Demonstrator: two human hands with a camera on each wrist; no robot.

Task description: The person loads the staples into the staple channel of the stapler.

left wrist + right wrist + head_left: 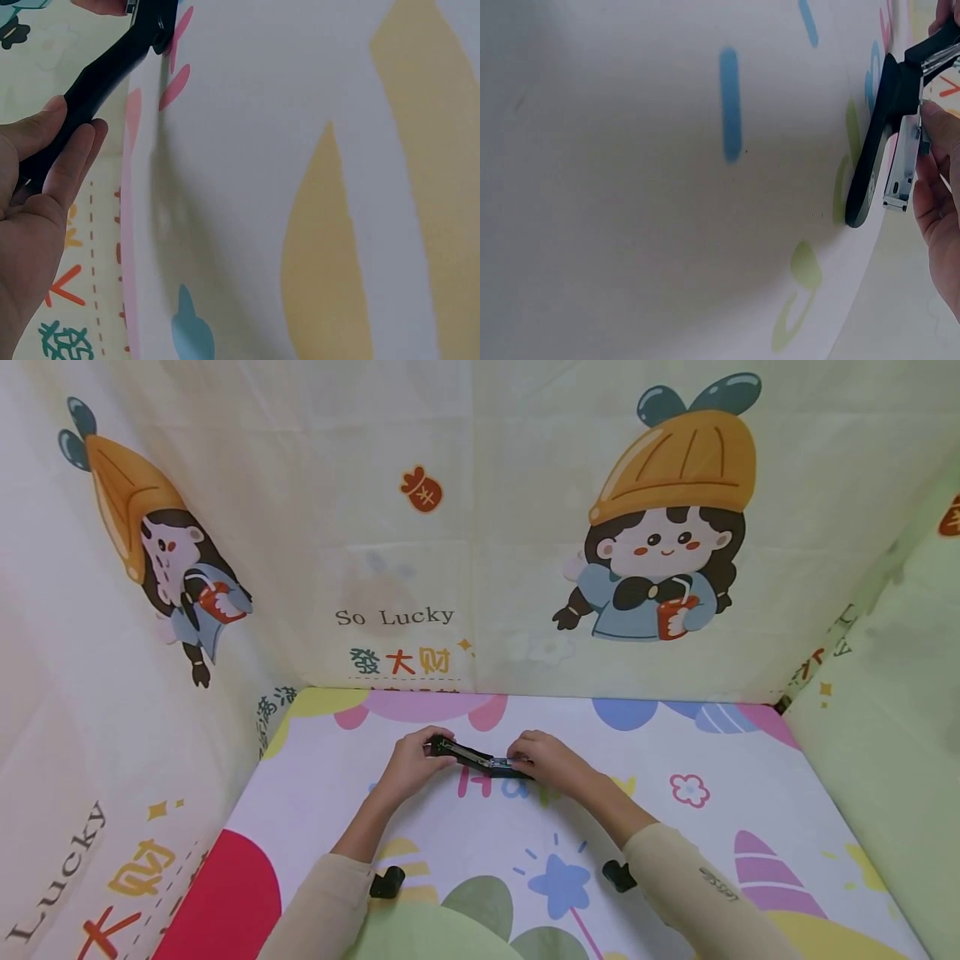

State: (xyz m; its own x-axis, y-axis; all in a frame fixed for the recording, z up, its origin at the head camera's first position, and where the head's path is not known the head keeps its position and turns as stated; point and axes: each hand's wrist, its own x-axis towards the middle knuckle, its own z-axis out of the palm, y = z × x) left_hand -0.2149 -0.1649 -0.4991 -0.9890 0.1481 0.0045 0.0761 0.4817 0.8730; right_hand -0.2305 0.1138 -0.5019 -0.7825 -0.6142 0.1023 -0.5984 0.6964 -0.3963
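A black stapler (471, 756) is swung wide open above the table, its metal staple channel (904, 166) exposed. My left hand (417, 762) grips the stapler's far-left end. In the left wrist view, the thumb and fingers of that hand (41, 180) close around the black arm. At the other end, my right hand (551, 760) pinches the metal channel between thumb and fingers; the right wrist view shows this hand (943, 165) beside the channel. The black base (871, 169) lies alongside it. Whether staples sit inside the channel cannot be made out.
A printed cloth covers the table (480, 843), with colourful shapes and letters on it. Patterned fabric walls (517, 568) rise at the back and both sides. Small black devices sit by the left wrist (387, 882) and the right wrist (619, 876).
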